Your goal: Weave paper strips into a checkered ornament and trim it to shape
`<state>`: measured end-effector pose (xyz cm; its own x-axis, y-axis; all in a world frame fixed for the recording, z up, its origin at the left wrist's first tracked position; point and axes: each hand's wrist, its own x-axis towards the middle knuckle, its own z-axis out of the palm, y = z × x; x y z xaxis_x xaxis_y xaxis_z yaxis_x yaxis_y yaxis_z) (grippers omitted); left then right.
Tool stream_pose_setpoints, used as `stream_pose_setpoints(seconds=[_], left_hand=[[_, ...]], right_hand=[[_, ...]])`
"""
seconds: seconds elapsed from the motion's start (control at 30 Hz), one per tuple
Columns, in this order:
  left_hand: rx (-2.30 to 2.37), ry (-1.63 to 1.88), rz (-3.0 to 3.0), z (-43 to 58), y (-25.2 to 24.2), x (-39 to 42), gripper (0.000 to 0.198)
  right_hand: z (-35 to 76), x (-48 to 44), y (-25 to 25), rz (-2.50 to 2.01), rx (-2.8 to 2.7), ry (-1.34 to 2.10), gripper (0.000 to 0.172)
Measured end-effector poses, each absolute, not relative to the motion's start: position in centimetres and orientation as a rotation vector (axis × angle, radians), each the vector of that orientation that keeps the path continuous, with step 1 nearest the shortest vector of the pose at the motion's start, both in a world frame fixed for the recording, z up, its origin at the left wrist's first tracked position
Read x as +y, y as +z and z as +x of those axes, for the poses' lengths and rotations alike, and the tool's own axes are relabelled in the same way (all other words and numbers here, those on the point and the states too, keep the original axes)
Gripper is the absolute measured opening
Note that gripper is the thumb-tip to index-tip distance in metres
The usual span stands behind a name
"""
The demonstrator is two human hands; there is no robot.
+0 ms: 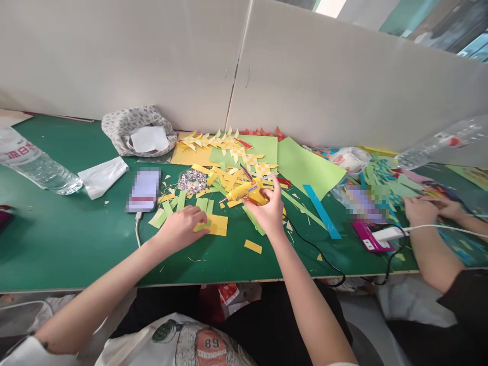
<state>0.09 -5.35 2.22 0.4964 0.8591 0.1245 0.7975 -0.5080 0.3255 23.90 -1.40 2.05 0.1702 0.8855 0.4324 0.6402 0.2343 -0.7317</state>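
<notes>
A: What is in the right hand (271,208)?
B: A yellow plastic glue gun (241,192) with a thin tip. The fingers are closed around it, above the middle of the smooth green table (99,254), and its tip points left.

A: And the left hand (181,229)?
B: Its fingers are curled, touching a flat yellow paper rectangle (219,225) — I can't tell if they pinch it. Light green paper strips (206,205) stick out behind.

A: What's near the gun?
B: A round, bumpy, sparkly disc (192,181), and lots of thin paper scraps. A small yellow paper piece (253,246) lies nearer the table's front edge.

A: And farther out?
B: A pointy chain of folded yellow and white paper (247,158), all little spikes — then big light green paper sheets (308,165), a long blue paper strip (322,211) and a soft, spotted cloth bag (122,133).
</notes>
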Motion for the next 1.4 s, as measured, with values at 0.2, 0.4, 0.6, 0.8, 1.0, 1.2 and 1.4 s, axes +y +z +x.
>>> stream_pose_setpoints(seconds=[0.2,0.4,0.6,0.8,1.0,1.2,1.4], left_hand=[[1.414,0.577,2.248,-0.8,3.3,-4.4,0.027],[1.228,0.599,2.065,1.6,7.2,2.1,0.040],[1.047,0.568,2.186,7.8,9.6,2.9,0.039],[1.052,0.601,2.316,9.8,10.3,1.8,0.037],[1.038,0.591,2.380,10.3,11.2,1.3,0.034],[0.974,0.619,2.440,10.3,11.5,1.1,0.034],[0.892,0.745,2.459,10.0,11.1,0.7,0.034]], right_hand=[[24.0,-1.8,2.7,-1.381,-1.615,0.543,0.072],[22.7,-2.9,2.9,-1.309,-1.864,0.536,0.057],[22.1,-3.1,3.0,-1.447,-1.928,0.257,0.047],[22.5,-2.8,2.9,-1.731,-1.949,0.079,0.026],[22.6,-2.9,3.1,-1.783,-1.853,-0.012,0.026],[22.9,-3.0,3.3,-1.746,-1.825,-0.023,0.028],[23.0,-3.1,3.5,-1.721,-1.822,-0.077,0.028]])
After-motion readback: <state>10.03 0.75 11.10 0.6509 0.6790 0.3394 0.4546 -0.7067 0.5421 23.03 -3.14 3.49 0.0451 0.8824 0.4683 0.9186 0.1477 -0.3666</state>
